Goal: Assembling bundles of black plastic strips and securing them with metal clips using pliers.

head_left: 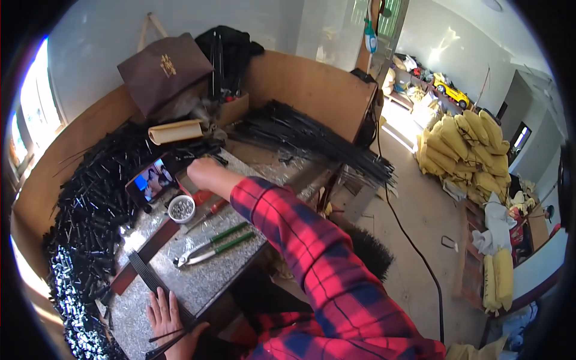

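My left hand (162,317) lies at the near edge of the grey speckled tabletop (204,282), fingers stretched out beside a flat row of thin black rods (147,271). A few loose black rods (165,343) cross at its palm; whether it grips them is unclear. My right hand (207,175) reaches to the far side of the tabletop with curled fingers, next to small black pieces (221,159); anything inside it is hidden. Below it lie a red-handled tool (215,208), a white cup of small metal parts (182,209) and green-handled pincers (210,247).
A phone (152,182) with a lit screen leans behind the cup. Black tube-like pieces (87,240) are heaped along the left. Long black rods (312,141) lie at the back. A dark reddish bar (162,236) crosses the tabletop. Yellow sacks (465,150) and a black cable (414,240) are at right.
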`<action>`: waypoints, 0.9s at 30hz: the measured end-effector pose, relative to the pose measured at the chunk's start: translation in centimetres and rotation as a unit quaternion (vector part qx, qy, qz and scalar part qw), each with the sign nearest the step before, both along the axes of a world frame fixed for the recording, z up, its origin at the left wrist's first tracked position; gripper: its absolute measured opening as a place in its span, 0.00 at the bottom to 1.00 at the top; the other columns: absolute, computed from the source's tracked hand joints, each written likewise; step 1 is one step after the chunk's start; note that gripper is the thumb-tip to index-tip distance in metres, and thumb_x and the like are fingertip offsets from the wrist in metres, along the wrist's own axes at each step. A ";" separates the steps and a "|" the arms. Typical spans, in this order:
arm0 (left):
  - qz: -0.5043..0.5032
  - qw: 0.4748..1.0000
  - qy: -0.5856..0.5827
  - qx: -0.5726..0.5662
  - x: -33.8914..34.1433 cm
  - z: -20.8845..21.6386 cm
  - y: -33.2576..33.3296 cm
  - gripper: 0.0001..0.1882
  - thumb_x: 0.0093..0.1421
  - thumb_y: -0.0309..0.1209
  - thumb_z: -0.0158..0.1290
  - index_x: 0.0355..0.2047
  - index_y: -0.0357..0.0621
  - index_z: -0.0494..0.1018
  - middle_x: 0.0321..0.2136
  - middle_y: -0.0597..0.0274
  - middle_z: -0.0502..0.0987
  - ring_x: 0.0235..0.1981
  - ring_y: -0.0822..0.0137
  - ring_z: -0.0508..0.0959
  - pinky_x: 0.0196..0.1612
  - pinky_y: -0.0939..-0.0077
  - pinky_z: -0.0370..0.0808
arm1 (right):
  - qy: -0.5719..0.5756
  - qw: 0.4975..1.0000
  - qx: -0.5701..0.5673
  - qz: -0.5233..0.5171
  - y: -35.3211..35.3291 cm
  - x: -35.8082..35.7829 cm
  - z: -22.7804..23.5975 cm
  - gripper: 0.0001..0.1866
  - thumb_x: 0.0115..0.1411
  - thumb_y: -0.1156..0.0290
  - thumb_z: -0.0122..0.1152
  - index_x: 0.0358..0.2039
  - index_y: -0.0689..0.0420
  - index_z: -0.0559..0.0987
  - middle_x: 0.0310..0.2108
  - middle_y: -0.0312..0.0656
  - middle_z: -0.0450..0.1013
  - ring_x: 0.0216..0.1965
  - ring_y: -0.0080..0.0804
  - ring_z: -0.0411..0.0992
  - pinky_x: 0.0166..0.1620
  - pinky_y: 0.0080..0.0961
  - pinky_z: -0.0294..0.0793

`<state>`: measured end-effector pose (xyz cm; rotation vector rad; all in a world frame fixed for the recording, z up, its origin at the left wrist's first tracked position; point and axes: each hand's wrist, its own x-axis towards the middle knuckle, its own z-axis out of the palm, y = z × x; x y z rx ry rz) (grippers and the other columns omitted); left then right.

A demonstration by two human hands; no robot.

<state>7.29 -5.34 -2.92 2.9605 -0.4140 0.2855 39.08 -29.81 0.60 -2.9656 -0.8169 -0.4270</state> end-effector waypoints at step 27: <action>-0.194 0.840 0.051 -0.505 -3.2 12.9 1.5 0.27 0.48 0.32 0.64 0.49 0.39 0.73 0.45 0.58 0.77 0.49 0.63 0.76 0.58 0.65 0.65 | 0.174 0.861 0.291 0.379 3.3 -27.3 13.0 0.06 0.55 0.80 0.59 0.33 0.63 0.72 0.24 0.44 0.72 0.25 0.30 0.75 0.27 0.24 0.73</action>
